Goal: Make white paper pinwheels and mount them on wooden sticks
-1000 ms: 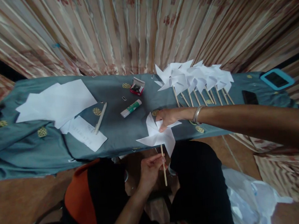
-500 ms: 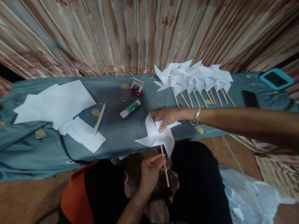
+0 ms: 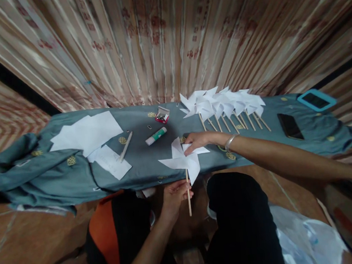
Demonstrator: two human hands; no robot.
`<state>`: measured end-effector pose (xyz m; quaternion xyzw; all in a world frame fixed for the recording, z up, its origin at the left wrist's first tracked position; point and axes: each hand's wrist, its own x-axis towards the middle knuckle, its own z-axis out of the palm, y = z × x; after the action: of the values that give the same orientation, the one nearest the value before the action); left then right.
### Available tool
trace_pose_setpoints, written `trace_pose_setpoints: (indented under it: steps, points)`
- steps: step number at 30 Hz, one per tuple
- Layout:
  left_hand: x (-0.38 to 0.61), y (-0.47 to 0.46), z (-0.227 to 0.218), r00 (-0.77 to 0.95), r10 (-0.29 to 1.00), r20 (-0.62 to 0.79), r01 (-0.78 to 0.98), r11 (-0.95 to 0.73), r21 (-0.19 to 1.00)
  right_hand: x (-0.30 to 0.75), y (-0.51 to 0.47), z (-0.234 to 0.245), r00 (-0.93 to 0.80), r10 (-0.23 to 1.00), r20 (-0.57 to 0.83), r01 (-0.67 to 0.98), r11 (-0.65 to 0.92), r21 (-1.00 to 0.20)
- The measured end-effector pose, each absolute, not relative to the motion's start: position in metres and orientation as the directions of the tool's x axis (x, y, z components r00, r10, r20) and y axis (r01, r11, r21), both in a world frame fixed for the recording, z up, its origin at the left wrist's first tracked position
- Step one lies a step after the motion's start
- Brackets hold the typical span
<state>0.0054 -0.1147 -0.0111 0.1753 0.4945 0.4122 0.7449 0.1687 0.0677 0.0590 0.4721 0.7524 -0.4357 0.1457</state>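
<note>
A white paper pinwheel (image 3: pixel 181 161) lies at the near edge of a bench covered in grey-blue cloth (image 3: pixel 141 160). Its wooden stick (image 3: pixel 188 197) hangs down past the edge. My left hand (image 3: pixel 174 196) is below the bench, fingers pinched around the stick. My right hand (image 3: pixel 195 140) reaches in from the right, a silver bangle on the wrist, with fingertips pressed on the pinwheel's centre.
Several finished pinwheels on sticks (image 3: pixel 223 104) lie in a row at the back. A glue stick (image 3: pixel 156 136), a small red box (image 3: pixel 162 116), a pen (image 3: pixel 126 146) and loose white sheets (image 3: pixel 85 134) sit to the left. Two phones (image 3: pixel 290 126) lie at the right. Curtains hang behind.
The camera has pulled back and tilted, so the bench looks smaller and lower. Both hands keep their hold; the stick swung slightly and now hangs straight down.
</note>
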Motion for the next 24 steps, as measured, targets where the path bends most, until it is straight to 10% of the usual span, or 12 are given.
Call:
trace_pose_setpoints:
  steps: [8,14,24]
  points:
    - [0.004,-0.111,-0.005,0.175,0.808,-0.563,-0.471,0.571,0.673,0.187,0.062,0.056,-0.478,0.719,-0.505,0.743,0.024,-0.669]
    - [0.002,-0.104,0.002,0.146,0.858,-0.493,-0.453,0.501,0.737,0.194,0.045,0.052,-0.124,0.99,-0.061,0.458,0.003,-0.889]
    - [0.006,-0.088,0.018,0.099,0.876,-0.473,-0.452,0.463,0.762,0.214,0.014,0.046,0.35,0.91,0.22,0.255,0.134,-0.958]
